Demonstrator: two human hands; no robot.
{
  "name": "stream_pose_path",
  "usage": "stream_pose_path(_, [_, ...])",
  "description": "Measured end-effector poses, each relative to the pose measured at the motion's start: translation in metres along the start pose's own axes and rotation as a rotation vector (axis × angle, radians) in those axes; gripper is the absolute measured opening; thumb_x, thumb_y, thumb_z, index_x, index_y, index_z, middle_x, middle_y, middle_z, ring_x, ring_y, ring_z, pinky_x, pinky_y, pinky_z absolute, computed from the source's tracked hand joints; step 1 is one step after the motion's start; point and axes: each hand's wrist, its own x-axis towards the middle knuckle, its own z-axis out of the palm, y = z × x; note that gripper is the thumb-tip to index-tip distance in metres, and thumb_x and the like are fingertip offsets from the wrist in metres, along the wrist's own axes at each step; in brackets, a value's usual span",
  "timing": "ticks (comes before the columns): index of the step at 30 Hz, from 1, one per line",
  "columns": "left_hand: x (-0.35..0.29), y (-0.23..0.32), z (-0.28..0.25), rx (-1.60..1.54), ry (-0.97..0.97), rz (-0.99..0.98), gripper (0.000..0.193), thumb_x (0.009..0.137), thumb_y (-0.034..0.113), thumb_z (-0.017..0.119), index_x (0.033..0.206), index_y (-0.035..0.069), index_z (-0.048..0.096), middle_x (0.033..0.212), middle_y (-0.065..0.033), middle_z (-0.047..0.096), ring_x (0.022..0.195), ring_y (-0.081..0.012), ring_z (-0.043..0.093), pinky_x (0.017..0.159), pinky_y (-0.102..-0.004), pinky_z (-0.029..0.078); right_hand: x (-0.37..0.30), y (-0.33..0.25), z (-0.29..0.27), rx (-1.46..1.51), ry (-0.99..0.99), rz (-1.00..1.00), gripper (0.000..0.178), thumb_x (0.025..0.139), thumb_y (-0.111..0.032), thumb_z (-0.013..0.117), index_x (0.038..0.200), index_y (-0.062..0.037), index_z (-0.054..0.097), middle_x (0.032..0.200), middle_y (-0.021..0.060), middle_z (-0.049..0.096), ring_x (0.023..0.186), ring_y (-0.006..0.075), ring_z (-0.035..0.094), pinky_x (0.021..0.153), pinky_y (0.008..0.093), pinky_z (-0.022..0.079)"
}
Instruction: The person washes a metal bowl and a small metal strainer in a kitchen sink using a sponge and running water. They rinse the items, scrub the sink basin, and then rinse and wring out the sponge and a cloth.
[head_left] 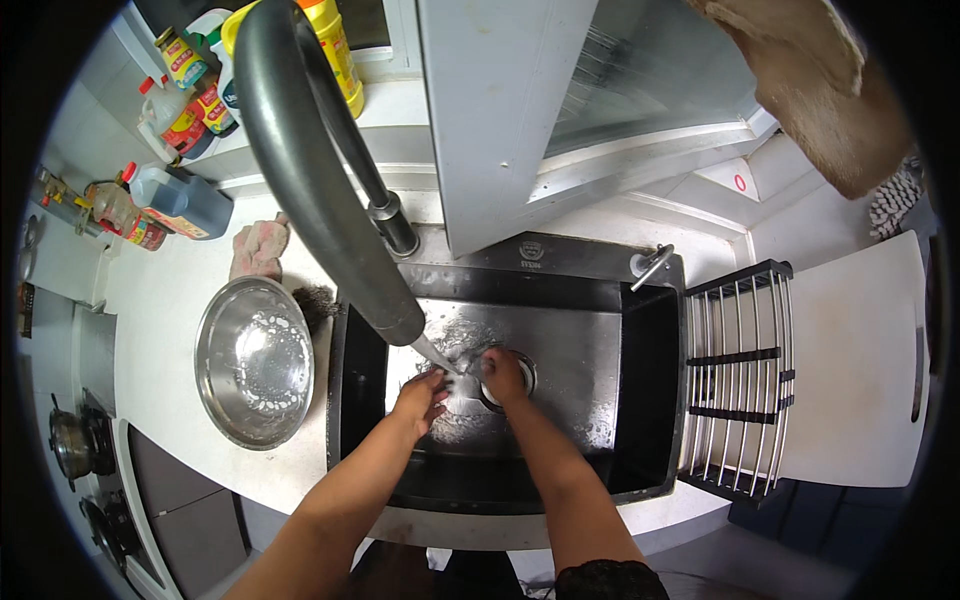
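Water runs from the grey pull-down faucet (340, 190) into the black sink (510, 490). Both of my hands are down in the basin, one on each side of the stream. My left hand (420, 402) is beside the falling water, its fingers slightly bent and apart, with nothing visible in them. Across the stream, my right hand (503, 373) is closed, its fingertips toward the water and its wrist over the round drain (528, 375). Splashing hides whatever may be in its fingers. The basin floor is wet around both hands.
A wet steel bowl (225, 400) stands left of the sink, near a pinkish cloth (258, 248) and a dark scrubber (318, 303). A roll-up rack (740, 385) and white board (860, 370) lie right. An open window sash (500, 120) juts over the back. Bottles (180, 200) line the left.
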Motion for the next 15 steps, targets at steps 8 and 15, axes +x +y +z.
stream_pose_path(8, [-0.003, 0.008, -0.011, -0.172, 0.025, 0.072, 0.029, 0.088, 0.023, 0.054, 0.112, 0.006, 0.055, 0.091, -0.0034, 0.060, 0.084, -0.0142, 0.053, 0.075, -0.0273, 0.044, -0.021, -0.119, -0.034, 1.640, -0.536, 0.735, 0.031, 0.090, -0.029, 0.043, 0.112, -0.0096, 0.053, 0.109, 0.0085, 0.058, 0.098, 0.0282, 0.055, 0.076, 0.0436, 0.047])
stream_pose_path(15, [-0.053, -0.017, -0.070, 1.446, -0.219, 0.482, 0.054, 0.086, 0.037, 0.057, 0.127, 0.004, 0.046, 0.122, -0.0172, 0.053, 0.113, -0.0315, 0.051, 0.095, -0.0372, 0.040, -0.060, -0.162, -0.071, 1.008, -0.640, 0.730, 0.028, 0.085, -0.023, 0.060, 0.108, -0.0087, 0.055, 0.097, 0.0072, 0.062, 0.091, 0.0201, 0.059, 0.077, 0.0326, 0.047])
